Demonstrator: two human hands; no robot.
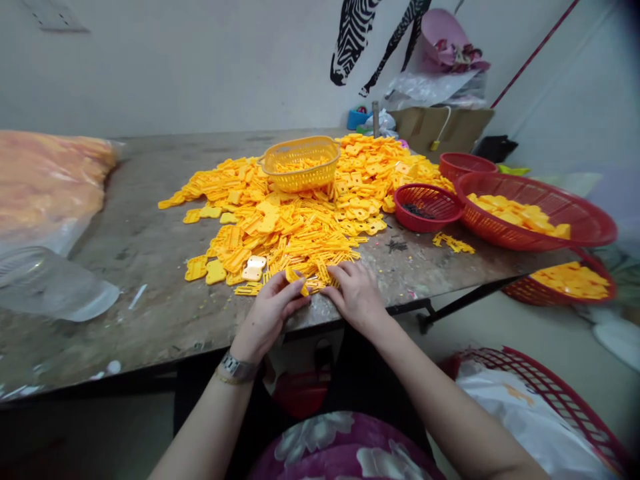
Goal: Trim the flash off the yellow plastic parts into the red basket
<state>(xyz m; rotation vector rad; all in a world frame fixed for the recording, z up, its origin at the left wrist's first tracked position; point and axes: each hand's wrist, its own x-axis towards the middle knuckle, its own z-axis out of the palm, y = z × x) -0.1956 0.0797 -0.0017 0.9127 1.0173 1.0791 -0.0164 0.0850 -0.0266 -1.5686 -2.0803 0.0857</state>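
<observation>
Tabletop (165, 313) w/ ylw basket (304, 180) on pcs pile (285, 230), red basket (431, 223) alongside

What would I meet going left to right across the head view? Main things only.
Translucent jar lying on its side → left hand holding a yellow piece → right hand → small red basket with dark bits inside → upper wide red basket with yellow parts inside.

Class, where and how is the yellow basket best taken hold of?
I'd grip the yellow basket by the rim at its two narrow ends, coming from left and right together. It is longer than deep, sits on a loose heap and holds small pieces, so an even two-ended lift should spill least.
</observation>
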